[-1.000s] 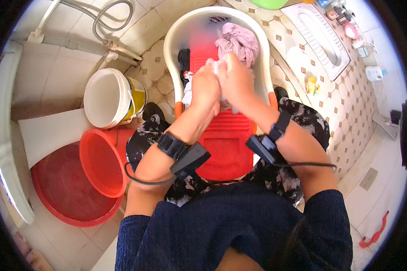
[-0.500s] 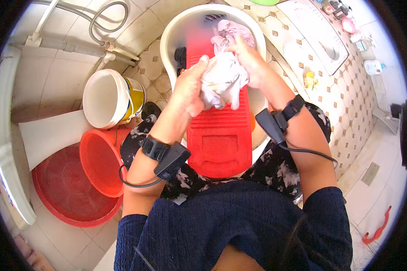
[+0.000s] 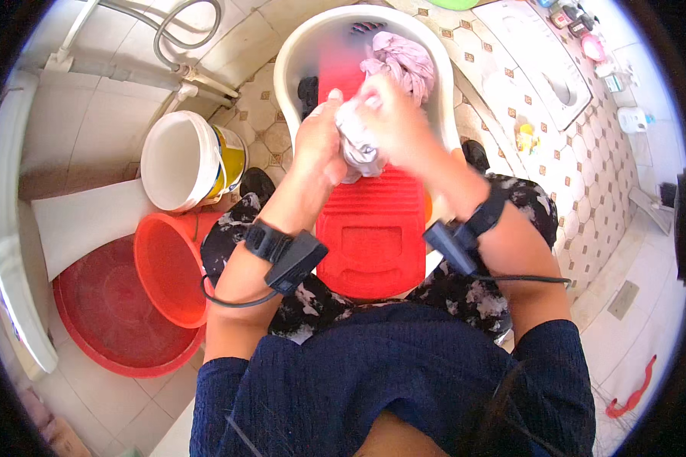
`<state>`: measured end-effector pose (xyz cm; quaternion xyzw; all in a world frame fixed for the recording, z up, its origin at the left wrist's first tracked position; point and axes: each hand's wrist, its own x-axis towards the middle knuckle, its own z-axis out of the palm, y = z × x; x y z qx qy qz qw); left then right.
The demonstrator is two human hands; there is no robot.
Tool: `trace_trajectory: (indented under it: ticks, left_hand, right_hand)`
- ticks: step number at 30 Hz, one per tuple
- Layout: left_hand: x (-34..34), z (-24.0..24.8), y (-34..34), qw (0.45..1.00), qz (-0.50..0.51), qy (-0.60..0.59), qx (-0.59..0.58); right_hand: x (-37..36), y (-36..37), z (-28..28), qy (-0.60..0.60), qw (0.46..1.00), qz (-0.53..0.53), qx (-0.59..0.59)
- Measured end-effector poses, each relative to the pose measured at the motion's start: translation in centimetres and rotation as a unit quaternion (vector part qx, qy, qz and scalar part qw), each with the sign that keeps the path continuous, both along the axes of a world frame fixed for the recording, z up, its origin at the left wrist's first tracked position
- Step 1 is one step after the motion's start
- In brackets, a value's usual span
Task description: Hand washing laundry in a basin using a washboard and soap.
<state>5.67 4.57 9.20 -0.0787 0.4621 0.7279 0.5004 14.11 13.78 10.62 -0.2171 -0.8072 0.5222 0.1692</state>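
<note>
A bunched white cloth [image 3: 360,151] is held between my two hands above a red washboard [image 3: 370,244]. My left hand [image 3: 320,143] grips the cloth's left side with the thumb up. Over its upper right side, my right hand [image 3: 392,114] is closed on the cloth and somewhat blurred by motion. The washboard leans in a white tub [image 3: 286,72], its ridged part under the cloth and its lower end toward my lap. Inside the tub, a pink cloth [image 3: 404,65] lies at the far right and a dark cloth [image 3: 308,93] at the left.
At the left stand a white and yellow bucket [image 3: 177,164], an orange-red bucket [image 3: 168,266] and a wide red basin [image 3: 114,327]. A squat toilet [image 3: 541,65] is set in the tiled floor at the far right, with several bottles [image 3: 572,19] beyond it.
My right hand has moved left and closed over the white cloth, near my left hand. The cloth, spread wider before, is now bunched smaller between them.
</note>
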Motion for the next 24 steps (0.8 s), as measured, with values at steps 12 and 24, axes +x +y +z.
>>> trace_trajectory:
  ticks: [12,24]
  left_hand:
    - [1.5,-0.5,1.2,0.985,0.102,0.070,-0.117]
    - [1.6,0.6,0.5,0.990,-0.051,-0.109,0.073]
  right_hand:
    - [0.2,-3.5,-1.7,0.099,0.989,-0.080,0.079]
    - [-0.7,1.7,-4.3,0.023,0.979,-0.114,-0.169]
